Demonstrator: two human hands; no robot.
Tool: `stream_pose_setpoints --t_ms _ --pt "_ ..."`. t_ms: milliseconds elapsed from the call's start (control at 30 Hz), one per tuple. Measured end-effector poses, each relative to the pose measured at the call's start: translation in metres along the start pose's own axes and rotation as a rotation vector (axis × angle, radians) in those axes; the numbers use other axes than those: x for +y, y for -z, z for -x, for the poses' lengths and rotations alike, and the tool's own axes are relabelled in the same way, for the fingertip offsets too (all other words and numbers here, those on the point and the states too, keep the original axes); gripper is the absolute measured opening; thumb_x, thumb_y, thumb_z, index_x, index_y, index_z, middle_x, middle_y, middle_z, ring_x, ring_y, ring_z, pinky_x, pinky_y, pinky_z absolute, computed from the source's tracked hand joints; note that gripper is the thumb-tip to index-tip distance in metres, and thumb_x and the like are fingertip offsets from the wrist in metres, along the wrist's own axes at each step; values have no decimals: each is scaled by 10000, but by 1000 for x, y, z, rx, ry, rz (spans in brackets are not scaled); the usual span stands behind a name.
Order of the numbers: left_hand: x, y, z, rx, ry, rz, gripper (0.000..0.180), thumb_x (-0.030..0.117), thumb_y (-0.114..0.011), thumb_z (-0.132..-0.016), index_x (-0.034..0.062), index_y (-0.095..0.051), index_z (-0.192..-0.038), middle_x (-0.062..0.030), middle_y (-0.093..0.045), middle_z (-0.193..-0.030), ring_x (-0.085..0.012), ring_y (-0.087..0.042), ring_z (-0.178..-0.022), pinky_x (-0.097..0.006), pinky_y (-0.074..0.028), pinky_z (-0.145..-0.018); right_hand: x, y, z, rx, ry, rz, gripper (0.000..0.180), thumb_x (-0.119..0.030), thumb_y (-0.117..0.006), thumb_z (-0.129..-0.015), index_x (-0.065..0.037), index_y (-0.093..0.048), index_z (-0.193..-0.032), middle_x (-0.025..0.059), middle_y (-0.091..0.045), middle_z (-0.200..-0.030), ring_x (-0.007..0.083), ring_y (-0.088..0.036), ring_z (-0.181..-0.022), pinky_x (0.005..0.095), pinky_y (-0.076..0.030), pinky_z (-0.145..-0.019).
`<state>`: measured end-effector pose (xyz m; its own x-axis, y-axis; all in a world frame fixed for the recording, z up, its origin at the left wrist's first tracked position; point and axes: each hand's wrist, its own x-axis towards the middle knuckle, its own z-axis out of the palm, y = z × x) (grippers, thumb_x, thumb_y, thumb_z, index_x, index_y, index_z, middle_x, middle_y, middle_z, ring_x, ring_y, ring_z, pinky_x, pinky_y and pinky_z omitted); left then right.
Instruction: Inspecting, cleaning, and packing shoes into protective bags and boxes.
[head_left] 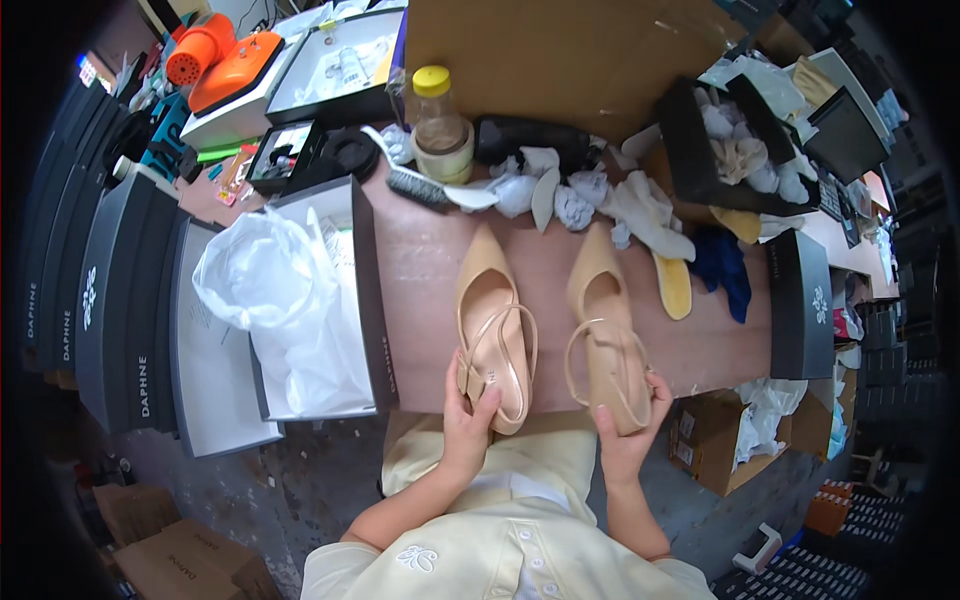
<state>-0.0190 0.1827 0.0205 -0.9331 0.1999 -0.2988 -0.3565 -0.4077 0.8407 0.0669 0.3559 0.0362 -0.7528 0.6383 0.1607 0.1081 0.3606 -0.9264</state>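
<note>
Two beige pointed-toe shoes with thin ankle straps lie side by side at the table's near edge, toes pointing away from me. My left hand (470,420) grips the heel end of the left shoe (486,275), thumb on the inside and fingers along the outer side. Around the heel of the right shoe (598,280) my right hand (632,425) is closed, fingers on its outer side. Both straps stand up in loops over the insoles. To the left is an opened grey shoe box (372,290) with white tissue and a white plastic bag (245,270) in it.
Crumpled paper, a brush (418,188) and a yellow-capped jar (432,120) line the table's back. A yellow pad (674,285) and dark blue cloth (720,270) lie right. Dark shoe boxes (120,300) stand left; a cardboard carton (715,440) sits below right.
</note>
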Motion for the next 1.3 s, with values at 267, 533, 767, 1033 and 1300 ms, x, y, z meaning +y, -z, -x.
stream_pose_setpoints --t_ms 267,533,767,1033,1300 --pt "69 21 -5 -65 -745 -902 745 252 -651 -782 -62 -293 -1354 -222 -410 -1292 -347 -416 -1191 -425 -351 -976 -33 15 -91 -238 15 54 599 -469 -620 -766 0 -544 -1130 128 -577 -1075 222 -558 -1010 311 -445 -803" --pt "117 -44 -167 -244 -1022 -2032 419 132 -612 -702 -27 -576 -1089 -162 -568 -1007 -201 -624 -634 -269 -493 -478 -13 -138 -229 -464 540 997 298 -315 -631 -747 -18 -611 -742 129 -636 -663 272 -643 -606 372 -510 -560" --pt "119 -17 -187 -636 -1463 -1786 421 94 -579 -701 -29 -583 -1104 -72 -519 -852 -156 -550 -621 -275 -463 -511 -25 -78 -194 -361 786 915 213 -151 -619 -720 -12 -620 -882 72 -566 -642 219 -589 -537 336 -477 -490" --pt "121 11 -123 -987 -1099 -1716 431 159 -677 -697 58 -623 -1112 -20 -501 -736 -129 -500 -538 -265 -423 -449 -32 15 -156 -800 914 948 323 -118 -582 -704 25 -607 -992 70 -570 -712 184 -606 -599 287 -472 -488" --pt "111 15 -104 -919 -955 -1747 438 126 -646 -721 57 -603 -1152 -21 -483 -621 -141 -507 -460 -294 -405 -397 -27 -30 -151 -964 836 1079 333 -149 -575 -762 -8 -596 -1063 57 -582 -678 190 -617 -589 300 -459 -463"
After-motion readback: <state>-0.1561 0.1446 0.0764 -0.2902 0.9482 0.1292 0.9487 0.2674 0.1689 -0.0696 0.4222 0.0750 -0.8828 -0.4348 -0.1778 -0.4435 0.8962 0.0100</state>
